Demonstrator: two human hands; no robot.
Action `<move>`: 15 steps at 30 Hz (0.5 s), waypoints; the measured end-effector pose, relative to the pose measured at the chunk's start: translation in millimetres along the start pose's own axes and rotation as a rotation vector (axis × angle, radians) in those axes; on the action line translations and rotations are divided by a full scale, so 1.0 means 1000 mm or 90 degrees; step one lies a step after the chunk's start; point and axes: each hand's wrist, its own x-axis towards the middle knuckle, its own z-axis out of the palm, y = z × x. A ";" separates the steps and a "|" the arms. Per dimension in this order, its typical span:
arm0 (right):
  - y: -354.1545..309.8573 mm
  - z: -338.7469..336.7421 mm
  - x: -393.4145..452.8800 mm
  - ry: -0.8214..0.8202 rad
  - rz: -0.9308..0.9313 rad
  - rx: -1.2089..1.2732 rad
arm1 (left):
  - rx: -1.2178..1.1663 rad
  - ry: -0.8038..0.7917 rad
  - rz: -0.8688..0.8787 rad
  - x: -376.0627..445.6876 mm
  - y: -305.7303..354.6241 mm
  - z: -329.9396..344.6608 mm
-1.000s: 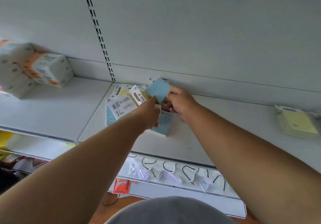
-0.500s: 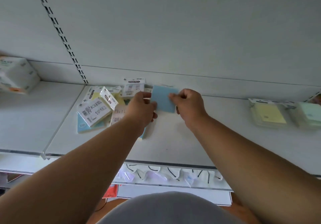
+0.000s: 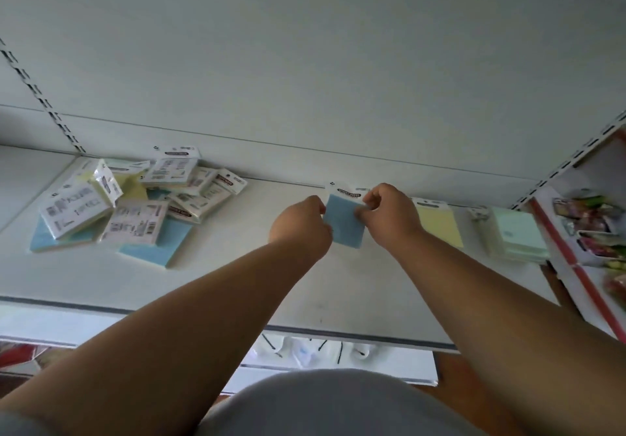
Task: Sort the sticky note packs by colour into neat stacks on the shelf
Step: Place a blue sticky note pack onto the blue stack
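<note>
We see left hand (image 3: 299, 224) and right hand (image 3: 389, 214) both pinching blue pack (image 3: 343, 220) mid-frame; careless release could land it crooked against yellow stack (image 3: 438, 225).

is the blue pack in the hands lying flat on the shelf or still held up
Held, cannot tell if touching. Both hands, left hand and right hand, pinch the blue pack above the shelf.

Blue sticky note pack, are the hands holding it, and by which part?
Yes. Both hands hold the blue sticky note pack: the left hand pinches its left edge, the right hand its right edge near the top.
</note>
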 end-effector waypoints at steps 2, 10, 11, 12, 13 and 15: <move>0.006 -0.001 0.005 -0.015 -0.015 -0.057 | 0.065 0.014 0.002 0.001 0.007 0.011; 0.007 0.005 0.011 -0.005 -0.039 -0.286 | 0.113 0.074 -0.034 -0.001 0.006 0.027; 0.007 0.006 0.010 0.005 -0.050 -0.290 | 0.103 0.080 -0.033 -0.005 0.004 0.027; 0.006 0.007 0.008 0.007 -0.070 -0.285 | 0.092 0.085 -0.029 -0.010 0.000 0.026; 0.005 0.009 0.006 -0.002 -0.098 -0.274 | 0.082 0.089 -0.025 -0.015 -0.005 0.025; -0.001 0.017 -0.001 -0.031 -0.160 -0.238 | 0.065 0.102 -0.022 -0.025 -0.017 0.020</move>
